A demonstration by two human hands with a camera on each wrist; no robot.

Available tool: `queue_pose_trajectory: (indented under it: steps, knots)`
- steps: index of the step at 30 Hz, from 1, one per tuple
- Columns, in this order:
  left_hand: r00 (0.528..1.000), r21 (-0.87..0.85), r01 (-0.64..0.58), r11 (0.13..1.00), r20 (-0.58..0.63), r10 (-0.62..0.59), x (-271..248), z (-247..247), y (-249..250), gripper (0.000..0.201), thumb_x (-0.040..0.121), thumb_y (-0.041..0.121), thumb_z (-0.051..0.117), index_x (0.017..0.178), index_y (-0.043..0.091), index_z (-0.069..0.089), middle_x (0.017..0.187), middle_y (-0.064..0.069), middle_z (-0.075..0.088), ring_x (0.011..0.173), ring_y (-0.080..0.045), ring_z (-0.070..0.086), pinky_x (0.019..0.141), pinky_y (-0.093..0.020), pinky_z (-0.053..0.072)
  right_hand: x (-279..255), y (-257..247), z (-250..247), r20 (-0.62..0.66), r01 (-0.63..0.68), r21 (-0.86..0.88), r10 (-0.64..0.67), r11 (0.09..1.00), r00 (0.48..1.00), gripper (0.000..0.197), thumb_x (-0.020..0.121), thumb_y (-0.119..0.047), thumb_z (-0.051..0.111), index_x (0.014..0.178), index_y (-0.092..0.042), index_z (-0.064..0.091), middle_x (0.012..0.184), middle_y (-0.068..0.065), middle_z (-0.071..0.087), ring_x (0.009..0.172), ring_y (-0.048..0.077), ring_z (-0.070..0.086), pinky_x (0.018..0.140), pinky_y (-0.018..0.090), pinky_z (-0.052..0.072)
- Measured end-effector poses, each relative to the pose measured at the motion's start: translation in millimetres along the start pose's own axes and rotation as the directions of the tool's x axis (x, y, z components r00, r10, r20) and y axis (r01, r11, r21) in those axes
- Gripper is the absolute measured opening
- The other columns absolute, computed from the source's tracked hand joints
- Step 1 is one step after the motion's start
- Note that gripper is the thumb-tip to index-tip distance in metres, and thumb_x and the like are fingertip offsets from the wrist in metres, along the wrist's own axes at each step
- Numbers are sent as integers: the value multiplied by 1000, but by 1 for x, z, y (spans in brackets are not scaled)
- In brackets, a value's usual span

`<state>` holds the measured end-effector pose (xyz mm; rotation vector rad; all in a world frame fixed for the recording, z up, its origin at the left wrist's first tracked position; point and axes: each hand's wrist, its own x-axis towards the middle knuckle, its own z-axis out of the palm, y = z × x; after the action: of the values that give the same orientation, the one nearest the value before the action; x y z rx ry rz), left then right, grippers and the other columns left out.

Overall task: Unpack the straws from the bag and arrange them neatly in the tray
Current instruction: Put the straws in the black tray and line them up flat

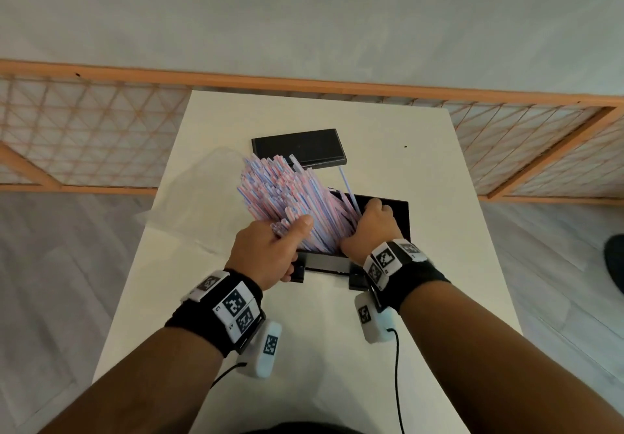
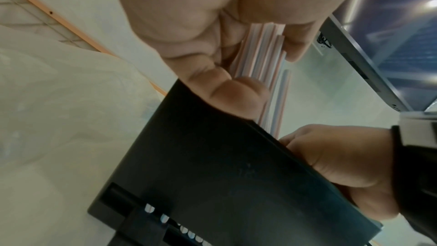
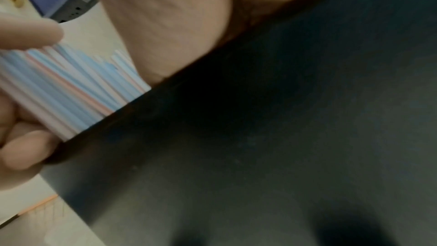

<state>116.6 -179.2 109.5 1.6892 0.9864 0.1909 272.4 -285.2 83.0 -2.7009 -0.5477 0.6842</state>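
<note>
Left hand (image 1: 270,251) fingers curl round the straws (image 1: 287,194); right hand (image 1: 371,227) clamps their other flank. Bundle stands tilted, lower ends in the black tray (image 1: 398,214). Advice: lower flat, release gradually, square the ends against the wall.

Crowded middle of the bench (image 1: 439,265), open edges.

The straws (image 1: 287,194) fan up and leftward out of the tray (image 1: 398,217), blocking any pass over its left half; both hands sit at the tray's near rim, the left hand (image 1: 270,251) gripping the bundle, the right hand (image 1: 371,227) curled against its right side. A black lid (image 1: 297,146) lies flat just behind the straw tips, low enough to pass over. The bag (image 1: 189,204), clear and hard to make out, seems to cover the bench's left side. Bare bench shows right of the tray and along the near edge, between the forearms.
</note>
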Motion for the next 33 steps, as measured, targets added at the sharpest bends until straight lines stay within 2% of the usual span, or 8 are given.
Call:
queue_pose_trajectory:
  steps: [3,6,8,12,15,22,28,33]
  knots:
    - [1000,6,-13,1000,14,13,1,-1,0,54,90,56,63,73,5,71,62,-12,70,50,-27,68,51,-37,61,10,-2,1,82,3,-86,4,996,997,51,75,-23,70,119,-10,48,121,14,52,103,32,57,73,31,44]
    - [1000,4,-18,1000,22,18,2,-1,0,55,90,56,63,70,6,70,60,-11,70,49,-27,67,51,-38,61,13,-4,3,92,118,-137,-106,983,990,20,77,-22,61,97,-21,55,108,13,62,90,31,59,72,27,43]
    - [999,14,-20,1000,28,20,2,-1,-1,55,90,57,62,69,7,70,60,-12,70,49,-26,68,50,-36,61,11,-7,2,79,178,-134,-169,975,983,12,81,-21,58,92,-23,54,103,9,60,86,30,58,71,28,43]
    - [999,22,-21,1000,34,20,2,-2,-2,56,91,57,61,72,5,70,62,-12,71,49,-24,68,49,-32,60,5,-15,-6,-38,309,-147,-317,940,948,25,86,-18,56,111,-19,54,94,3,44,86,31,57,69,31,43]
    - [999,17,-19,1000,35,18,3,-2,-3,56,91,58,60,73,6,70,62,-11,71,50,-25,68,50,-34,60,3,-20,-11,-135,377,-137,-394,916,909,21,90,-21,54,111,-18,53,96,6,49,84,32,57,64,33,43]
    - [999,-4,-3,1000,34,3,4,-3,-3,55,91,57,62,76,5,71,63,-12,71,50,-27,68,49,-35,60,-8,-24,-19,-165,500,-176,-527,848,834,28,99,-36,46,116,-16,53,104,7,56,85,31,60,68,38,50]
    - [999,3,-2,1000,47,2,3,-2,-2,57,91,58,61,76,4,71,63,-12,71,52,-28,69,52,-38,62,1,-13,-14,-77,414,-149,-428,898,901,21,95,-26,53,111,-12,55,106,8,47,77,28,53,69,31,43]
    - [999,3,-4,1000,49,3,3,-3,-1,58,90,59,59,75,4,70,65,-14,71,53,-29,69,51,-34,61,7,3,-9,-52,327,-175,-341,929,939,17,89,-24,58,102,-14,62,102,6,50,84,30,56,71,30,44]
